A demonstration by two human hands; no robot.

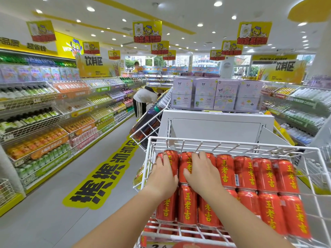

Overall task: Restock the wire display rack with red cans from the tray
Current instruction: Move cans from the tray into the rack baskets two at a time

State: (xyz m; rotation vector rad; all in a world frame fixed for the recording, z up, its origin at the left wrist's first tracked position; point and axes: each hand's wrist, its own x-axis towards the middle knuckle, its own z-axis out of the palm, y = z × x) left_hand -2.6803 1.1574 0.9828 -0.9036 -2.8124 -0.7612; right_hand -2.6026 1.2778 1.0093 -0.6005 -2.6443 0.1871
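Note:
A white wire display rack [223, 144] slopes toward me at the lower right. It holds two rows of red cans [265, 178] with yellow characters, lying on their sides. My left hand [163, 174] lies on the far-left can of the back row, fingers spread over it. My right hand [202, 173] rests flat on the cans just beside it, fingers apart. Both hands touch the cans from above; neither lifts one. No tray is in view.
A second wire basket [148, 122] with dark bottles juts out to the rack's left. Behind stands a white shelf end [216, 126] topped with pastel boxes [215, 94]. Drink shelves [53, 113] line the aisle's left side. A person [143, 101] bends over farther down the aisle.

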